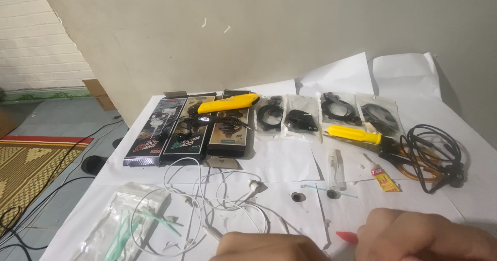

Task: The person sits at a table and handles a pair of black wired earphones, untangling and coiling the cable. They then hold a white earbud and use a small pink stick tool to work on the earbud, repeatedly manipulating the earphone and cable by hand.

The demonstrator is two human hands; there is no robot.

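White paper (290,162) covered the table. At its near edge both hands sat curled: the left hand (269,247) rested by the tangle of white earphones (217,204), and whether it gripped anything I could not tell; the right hand (424,237) pinched a small red piece (346,236). It looked like fine work on the earphones, calling for a steady, delicate touch. Left lay a bag of green swabs (129,225). Farther off lay a glue tube (384,178), a yellow screwdriver (354,133), bagged cables (331,113) and dark boxes (191,131).
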